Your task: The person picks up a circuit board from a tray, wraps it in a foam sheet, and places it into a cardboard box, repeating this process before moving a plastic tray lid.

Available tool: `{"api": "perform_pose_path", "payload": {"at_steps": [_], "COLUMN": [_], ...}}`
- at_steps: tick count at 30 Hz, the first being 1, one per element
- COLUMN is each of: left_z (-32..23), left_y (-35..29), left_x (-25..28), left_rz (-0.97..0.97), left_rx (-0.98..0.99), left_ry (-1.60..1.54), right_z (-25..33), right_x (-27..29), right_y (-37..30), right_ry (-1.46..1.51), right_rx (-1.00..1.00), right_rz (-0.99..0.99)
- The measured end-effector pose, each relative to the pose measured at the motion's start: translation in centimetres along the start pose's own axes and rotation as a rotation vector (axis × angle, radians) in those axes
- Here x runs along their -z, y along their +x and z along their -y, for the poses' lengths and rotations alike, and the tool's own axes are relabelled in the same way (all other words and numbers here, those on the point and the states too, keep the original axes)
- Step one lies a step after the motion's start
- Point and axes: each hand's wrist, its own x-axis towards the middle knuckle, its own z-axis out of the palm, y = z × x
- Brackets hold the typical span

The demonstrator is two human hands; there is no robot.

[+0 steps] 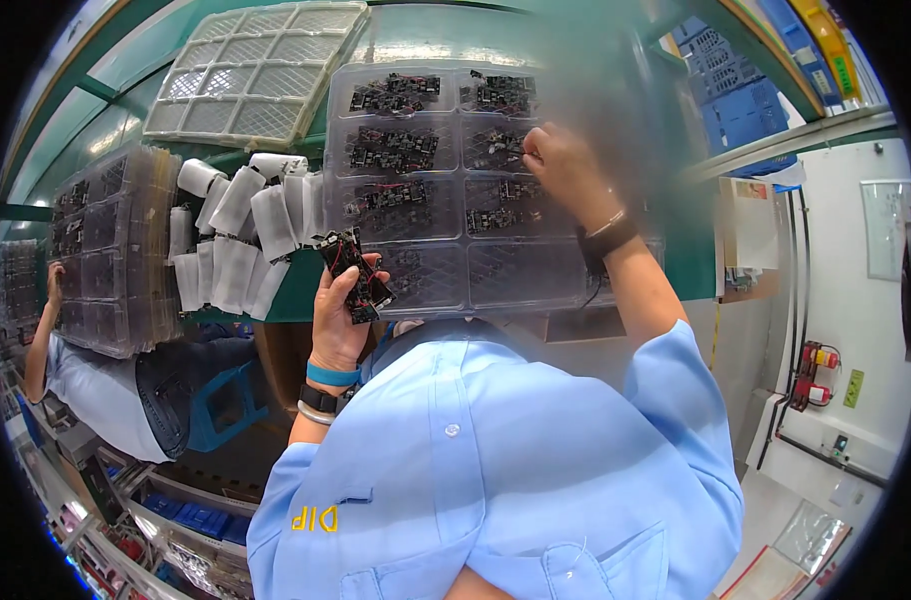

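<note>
Head view: a clear compartmented tray [512, 277] fills the upper middle of the frame, black circuit boards [393, 150] lying in its upper sections. At the left edge stands a stack of similar trays [97, 240]. Between them lie white wrapped bundles [237, 203]. Right of centre, the right hand [573, 178] bends over the tray, fingertips drawn together; whether they grip anything, I cannot tell. Near the centre, the left hand [333, 335] clasps a bunch of boards with red wires [363, 298].
</note>
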Motion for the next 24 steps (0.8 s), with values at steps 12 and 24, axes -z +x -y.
{"api": "perform_pose_path", "payload": {"at_steps": [12,24], "left_z": [1.1,1.2], "left_y": [0.3,0.2], "left_x": [-0.6,-1.3], "left_rz": [-0.026,-0.018], "left_rx": [-0.003,-0.01], "left_ry": [0.009,-0.009], "right_z": [-1.0,-1.4], "right_x": [-0.3,-1.2], "right_y": [-0.7,0.3], "right_ry": [0.061,0.079], "right_rx": [0.105,0.095], "right_rz": [0.154,0.112]}}
